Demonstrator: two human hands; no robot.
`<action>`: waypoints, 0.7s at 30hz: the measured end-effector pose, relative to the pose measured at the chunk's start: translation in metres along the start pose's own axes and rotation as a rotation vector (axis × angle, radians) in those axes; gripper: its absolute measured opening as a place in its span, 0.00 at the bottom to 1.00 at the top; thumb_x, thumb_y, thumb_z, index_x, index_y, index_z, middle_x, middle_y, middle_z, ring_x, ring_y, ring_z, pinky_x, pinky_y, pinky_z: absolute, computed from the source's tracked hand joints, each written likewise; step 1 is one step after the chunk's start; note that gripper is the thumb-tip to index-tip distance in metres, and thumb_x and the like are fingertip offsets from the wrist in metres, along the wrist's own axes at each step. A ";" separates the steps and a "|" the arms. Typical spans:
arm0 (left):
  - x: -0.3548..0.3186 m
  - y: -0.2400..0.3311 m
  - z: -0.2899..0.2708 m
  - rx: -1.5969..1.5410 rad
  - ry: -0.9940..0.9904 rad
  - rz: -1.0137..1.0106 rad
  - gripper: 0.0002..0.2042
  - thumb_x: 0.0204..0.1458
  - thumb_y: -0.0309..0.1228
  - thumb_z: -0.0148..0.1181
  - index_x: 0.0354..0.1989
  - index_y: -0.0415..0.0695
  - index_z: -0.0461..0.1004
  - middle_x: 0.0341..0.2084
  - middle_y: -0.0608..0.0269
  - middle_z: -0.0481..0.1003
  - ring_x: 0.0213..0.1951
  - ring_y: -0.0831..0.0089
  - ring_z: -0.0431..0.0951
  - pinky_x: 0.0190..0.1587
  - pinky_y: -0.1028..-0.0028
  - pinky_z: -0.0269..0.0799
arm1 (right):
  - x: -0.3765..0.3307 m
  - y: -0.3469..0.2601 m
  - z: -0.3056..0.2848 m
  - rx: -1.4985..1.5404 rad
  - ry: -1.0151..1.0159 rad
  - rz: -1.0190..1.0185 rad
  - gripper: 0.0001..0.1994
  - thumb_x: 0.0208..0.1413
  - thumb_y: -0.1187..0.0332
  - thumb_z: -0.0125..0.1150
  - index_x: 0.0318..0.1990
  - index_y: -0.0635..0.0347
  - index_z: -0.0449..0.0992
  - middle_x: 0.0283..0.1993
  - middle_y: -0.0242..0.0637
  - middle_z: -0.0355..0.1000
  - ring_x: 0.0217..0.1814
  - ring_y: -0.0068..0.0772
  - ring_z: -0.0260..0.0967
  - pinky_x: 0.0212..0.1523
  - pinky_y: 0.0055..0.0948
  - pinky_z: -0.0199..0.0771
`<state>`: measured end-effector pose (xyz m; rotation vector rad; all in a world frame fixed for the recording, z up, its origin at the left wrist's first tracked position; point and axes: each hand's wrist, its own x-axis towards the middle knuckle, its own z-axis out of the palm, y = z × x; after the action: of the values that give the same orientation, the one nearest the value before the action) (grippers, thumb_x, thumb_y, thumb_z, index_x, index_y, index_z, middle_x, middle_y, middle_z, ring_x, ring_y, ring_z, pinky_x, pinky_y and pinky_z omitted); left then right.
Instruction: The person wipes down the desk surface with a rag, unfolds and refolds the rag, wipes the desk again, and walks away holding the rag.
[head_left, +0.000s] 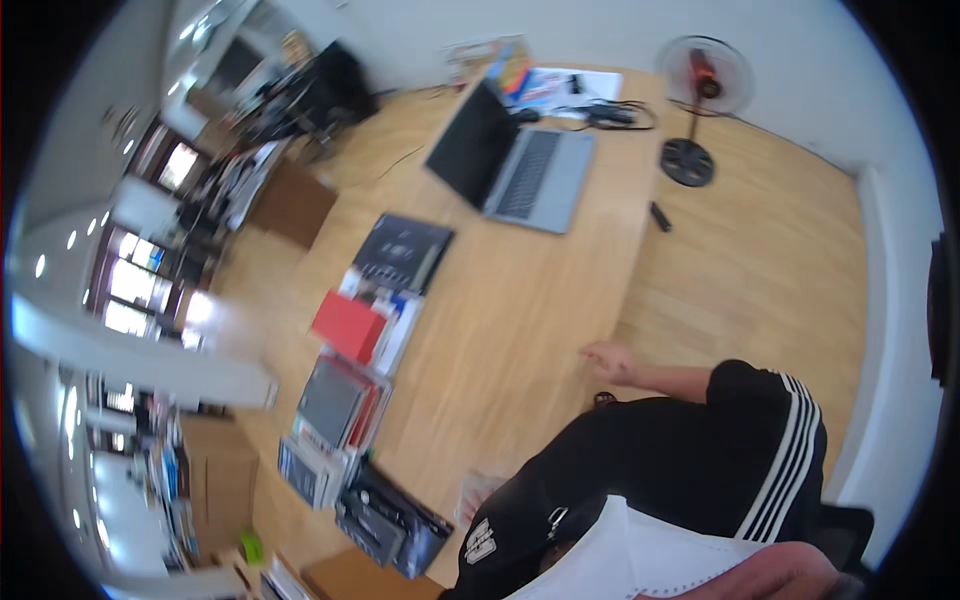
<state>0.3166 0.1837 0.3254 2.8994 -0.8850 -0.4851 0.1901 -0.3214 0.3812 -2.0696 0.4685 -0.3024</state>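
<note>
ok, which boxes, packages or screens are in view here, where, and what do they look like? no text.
Open grey laptop: far end of the wooden table, screen dark.
Flat black box: table's left edge, past the red one.
Red rectangular box: left edge, on white packages.
Grey flat box: nearer, on a stack.
Black glossy box: nearest, left corner.
Colourful printed papers: beyond the laptop.
Right hand: on the table's right edge, holding nothing.

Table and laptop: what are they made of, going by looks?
Table: looks like light wood or wood-look laminate, with visible grain lines and a soft matte sheen; which of the two cannot be told. Laptop: grey deck with a smooth, dull metallic look, aluminium or painted plastic, and a dark glossy screen. A hand rests at the table edge.
</note>
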 end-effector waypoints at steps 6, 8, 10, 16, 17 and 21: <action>0.057 0.035 -0.018 0.074 0.040 0.254 0.27 0.51 0.51 0.54 0.61 0.62 0.66 0.63 0.51 0.60 0.63 0.38 0.56 0.62 0.38 0.47 | -0.107 0.118 -0.107 -0.360 -0.059 0.866 0.18 0.48 0.61 0.54 0.46 0.54 0.78 0.44 0.48 0.76 0.48 0.50 0.74 0.49 0.41 0.73; 0.059 0.037 -0.023 0.093 0.044 0.304 0.27 0.51 0.51 0.54 0.61 0.62 0.65 0.63 0.51 0.60 0.63 0.38 0.56 0.62 0.38 0.47 | -0.157 0.139 -0.111 -0.363 -0.033 0.924 0.16 0.48 0.62 0.54 0.44 0.56 0.78 0.41 0.50 0.77 0.46 0.52 0.74 0.48 0.42 0.73; 0.057 0.035 -0.028 0.109 0.038 0.359 0.27 0.51 0.51 0.54 0.62 0.62 0.65 0.63 0.51 0.60 0.64 0.38 0.56 0.62 0.38 0.47 | -0.201 0.145 -0.106 -0.252 -0.076 1.278 0.14 0.49 0.63 0.56 0.39 0.61 0.78 0.37 0.52 0.77 0.44 0.52 0.75 0.41 0.44 0.74; 0.090 0.078 -0.035 0.113 0.055 0.522 0.28 0.51 0.51 0.55 0.62 0.62 0.64 0.64 0.52 0.60 0.64 0.37 0.55 0.62 0.38 0.47 | -0.305 0.144 -0.087 -0.214 -0.430 0.222 0.15 0.52 0.58 0.59 0.40 0.58 0.81 0.39 0.42 0.77 0.35 0.39 0.75 0.38 0.39 0.75; 0.096 0.086 -0.035 0.125 0.063 0.534 0.28 0.51 0.51 0.55 0.62 0.62 0.64 0.64 0.52 0.59 0.64 0.37 0.55 0.62 0.38 0.47 | -0.300 0.137 -0.091 -0.209 -0.432 0.226 0.15 0.52 0.58 0.59 0.40 0.58 0.81 0.39 0.42 0.77 0.35 0.39 0.75 0.38 0.39 0.75; 0.109 0.106 -0.038 0.194 0.083 0.562 0.28 0.51 0.51 0.55 0.63 0.62 0.63 0.64 0.52 0.59 0.64 0.37 0.54 0.62 0.39 0.47 | -0.263 0.101 -0.106 0.166 -0.345 1.276 0.18 0.53 0.57 0.61 0.43 0.62 0.78 0.39 0.43 0.76 0.35 0.39 0.74 0.32 0.42 0.75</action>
<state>0.3577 0.0346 0.3477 2.6142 -1.7289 -0.2351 -0.1077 -0.3328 0.3415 -1.2711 1.3431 0.7276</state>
